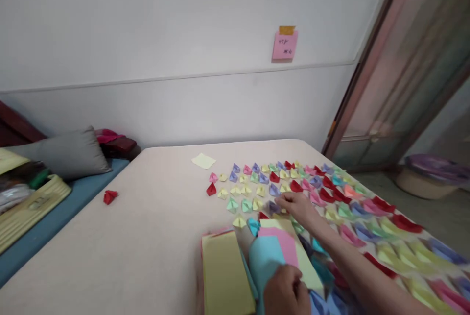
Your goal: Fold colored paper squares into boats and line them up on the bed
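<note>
My right hand (296, 205) reaches over the table with its fingers pinched together at a small purple folded paper boat (272, 207). Near the bottom edge, my left hand (287, 291) is closed on loose coloured paper sheets (270, 251); blue, pink and pale yellow ones show. Left of these sheets stands a thick block of square paper (225, 271) with a yellow top. Rows of folded paper boats (345, 195) in red, yellow, green, pink, purple and blue cover the table's right side. My right forearm hides some of them.
The cream tabletop (147, 236) holds a lone red paper piece (109, 197) at left and a pale yellow sheet (203, 160) near the back. A grey cushion (69, 153) lies beyond the left edge. A pink note (285, 45) hangs on the wall; a lidded tub (433, 175) stands right.
</note>
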`<state>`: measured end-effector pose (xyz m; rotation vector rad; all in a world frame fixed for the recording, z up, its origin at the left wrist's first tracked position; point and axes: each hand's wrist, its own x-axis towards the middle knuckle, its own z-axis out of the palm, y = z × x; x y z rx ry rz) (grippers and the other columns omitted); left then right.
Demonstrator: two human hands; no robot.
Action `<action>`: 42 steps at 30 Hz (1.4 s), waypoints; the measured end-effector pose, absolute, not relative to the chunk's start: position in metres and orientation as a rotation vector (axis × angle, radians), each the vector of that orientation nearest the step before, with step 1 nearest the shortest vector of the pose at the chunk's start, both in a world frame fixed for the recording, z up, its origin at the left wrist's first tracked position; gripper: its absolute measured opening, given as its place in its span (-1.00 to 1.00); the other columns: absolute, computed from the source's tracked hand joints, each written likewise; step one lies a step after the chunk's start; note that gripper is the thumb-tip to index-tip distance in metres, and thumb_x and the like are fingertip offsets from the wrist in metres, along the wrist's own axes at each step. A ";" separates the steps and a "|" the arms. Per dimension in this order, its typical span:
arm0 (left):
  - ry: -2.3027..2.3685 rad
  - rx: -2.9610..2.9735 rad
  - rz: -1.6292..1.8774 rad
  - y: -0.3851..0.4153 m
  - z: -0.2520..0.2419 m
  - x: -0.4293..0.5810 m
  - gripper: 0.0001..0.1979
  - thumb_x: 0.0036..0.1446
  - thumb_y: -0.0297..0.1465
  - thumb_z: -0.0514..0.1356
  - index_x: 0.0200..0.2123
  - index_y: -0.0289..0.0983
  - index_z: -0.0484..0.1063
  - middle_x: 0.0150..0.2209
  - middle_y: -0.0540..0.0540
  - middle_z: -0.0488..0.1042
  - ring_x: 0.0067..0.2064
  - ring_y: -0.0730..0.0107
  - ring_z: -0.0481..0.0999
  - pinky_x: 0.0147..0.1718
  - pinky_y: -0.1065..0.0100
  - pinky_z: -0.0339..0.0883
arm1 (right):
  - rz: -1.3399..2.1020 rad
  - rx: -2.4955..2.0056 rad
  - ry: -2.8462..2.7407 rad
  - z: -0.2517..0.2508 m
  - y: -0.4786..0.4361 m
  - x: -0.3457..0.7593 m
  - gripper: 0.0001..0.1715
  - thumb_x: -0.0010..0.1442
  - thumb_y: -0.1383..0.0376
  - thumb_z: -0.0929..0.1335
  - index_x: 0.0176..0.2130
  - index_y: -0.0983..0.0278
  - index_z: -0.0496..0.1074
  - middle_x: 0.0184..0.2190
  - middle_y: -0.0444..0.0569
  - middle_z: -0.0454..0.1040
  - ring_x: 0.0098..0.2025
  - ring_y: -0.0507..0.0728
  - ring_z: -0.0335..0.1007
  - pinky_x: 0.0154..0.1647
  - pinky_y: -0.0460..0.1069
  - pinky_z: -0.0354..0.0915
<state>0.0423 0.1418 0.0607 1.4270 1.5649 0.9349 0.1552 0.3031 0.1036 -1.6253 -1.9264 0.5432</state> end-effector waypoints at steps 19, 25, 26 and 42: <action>1.748 2.043 0.723 0.130 0.061 0.042 -0.62 0.07 -0.43 0.10 -0.01 -0.26 0.40 -0.01 -0.23 0.43 0.02 0.11 0.38 -0.01 0.18 0.22 | 0.642 -2.005 -1.711 0.057 0.223 0.191 -0.79 0.01 0.38 0.27 -0.28 0.25 0.39 -0.42 0.07 0.51 -0.30 0.24 0.42 -0.37 -0.01 0.09; 1.820 2.516 0.487 0.117 0.020 0.068 -0.55 0.10 -0.51 0.10 0.09 -0.19 0.31 0.16 -0.27 0.29 0.13 0.00 0.29 0.01 -0.02 0.23 | 0.808 -1.837 -1.577 0.056 0.227 0.184 -0.67 -0.18 0.51 0.29 -0.34 0.24 0.35 -0.56 -0.10 0.41 -0.40 0.15 0.37 -0.39 -0.04 0.10; 1.850 2.548 0.484 0.118 0.019 0.066 -0.56 0.12 -0.55 0.07 0.08 -0.19 0.32 0.15 -0.26 0.31 0.12 0.02 0.31 -0.01 0.00 0.26 | 0.845 -1.772 -1.545 0.058 0.226 0.182 -0.66 -0.18 0.51 0.28 -0.32 0.23 0.34 -0.59 -0.15 0.38 -0.44 0.11 0.34 -0.41 -0.06 0.10; 1.516 1.421 1.260 0.140 0.074 0.010 -0.69 0.10 -0.26 0.15 -0.12 -0.28 0.45 -0.07 -0.25 0.48 -0.01 0.11 0.43 -0.02 0.13 0.29 | 1.724 -0.561 -0.498 0.100 0.197 0.191 -0.57 -0.15 0.39 0.43 -0.21 0.17 0.38 -0.29 -0.13 0.57 -0.33 0.15 0.51 -0.31 0.02 0.38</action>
